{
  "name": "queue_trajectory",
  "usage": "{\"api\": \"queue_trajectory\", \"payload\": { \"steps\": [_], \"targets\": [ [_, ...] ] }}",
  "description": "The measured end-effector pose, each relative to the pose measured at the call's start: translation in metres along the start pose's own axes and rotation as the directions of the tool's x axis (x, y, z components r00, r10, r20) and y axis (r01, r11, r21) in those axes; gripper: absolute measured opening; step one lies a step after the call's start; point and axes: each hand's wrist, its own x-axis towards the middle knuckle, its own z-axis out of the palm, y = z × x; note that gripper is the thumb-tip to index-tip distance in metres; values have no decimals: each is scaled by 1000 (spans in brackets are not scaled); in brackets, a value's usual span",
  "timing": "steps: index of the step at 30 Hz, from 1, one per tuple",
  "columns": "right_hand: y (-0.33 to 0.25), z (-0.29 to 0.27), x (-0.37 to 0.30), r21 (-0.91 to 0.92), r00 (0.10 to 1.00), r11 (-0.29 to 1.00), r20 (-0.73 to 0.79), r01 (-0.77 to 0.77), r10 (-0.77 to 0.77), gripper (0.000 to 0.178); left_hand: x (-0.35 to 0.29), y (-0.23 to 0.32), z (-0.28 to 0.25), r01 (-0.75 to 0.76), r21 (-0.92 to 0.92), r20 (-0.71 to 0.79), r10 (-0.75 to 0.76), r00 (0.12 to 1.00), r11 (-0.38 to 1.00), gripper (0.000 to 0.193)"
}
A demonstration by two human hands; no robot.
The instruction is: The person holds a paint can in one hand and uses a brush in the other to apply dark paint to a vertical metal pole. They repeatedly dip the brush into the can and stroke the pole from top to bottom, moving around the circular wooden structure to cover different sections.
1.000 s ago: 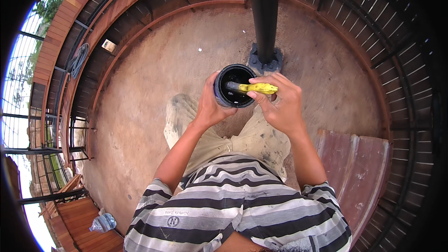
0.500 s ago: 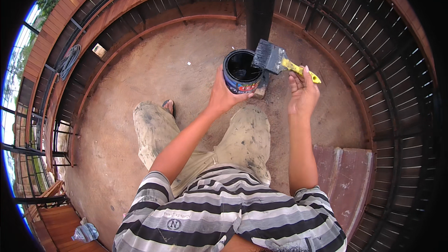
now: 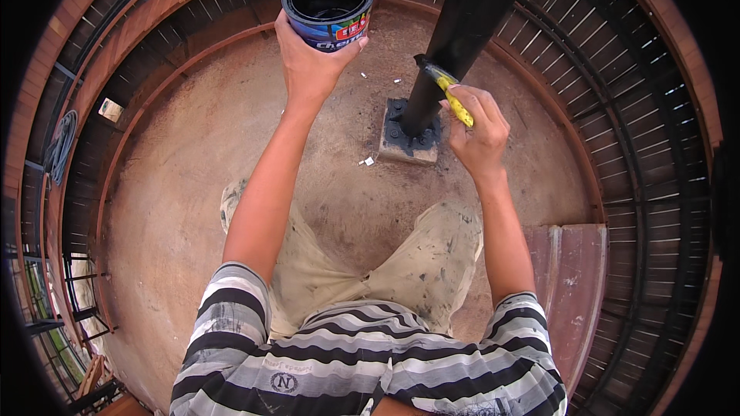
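Paintbrush (image 3: 446, 86) with a yellow handle, dark ferrule and black bristles, is slanting across the lower part of a black post (image 3: 466, 19), its bristle end lying at the post's left edge; whether the bristles are pressing on the surface cannot be told with certainty. The right hand (image 3: 484, 125) is gripping the handle, its fingers curling closed over one side and the thumb bearing on the other, while the handle's end is projecting below the grip. The left hand (image 3: 312, 58) is holding a paint can (image 3: 327, 31) well to the left of the brush; its fingers are spreading wide around the wall, with the thumb reaching along the near side. The can is showing its open mouth, a black-coated interior and a blue and red label. Below the brush, the post is standing on a bolted base plate (image 3: 396, 129), which is resting on a pale block (image 3: 408, 156). White scraps (image 3: 368, 160) are lying on the brown floor (image 3: 177, 185) nearby. Stained beige trousers (image 3: 385, 289) and a striped shirt (image 3: 347, 354) are occupying the foreground; a reddish-brown sheet (image 3: 574, 277) is lying at the right.
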Motion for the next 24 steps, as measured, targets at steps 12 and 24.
{"api": "queue_trajectory", "payload": {
  "steps": [12, 24],
  "targets": [
    [-13, 115, -107, -566, 981, 824, 173, 25, 89, 36, 47, -186, 75, -39, -125, 126, 55, 991, 991, 126],
    [-73, 68, 158, -851, 986, 506, 73, 138, -148, 18, 23, -291, 124, 59, -166, 393, 11, 920, 984, 120]
  ]
}}
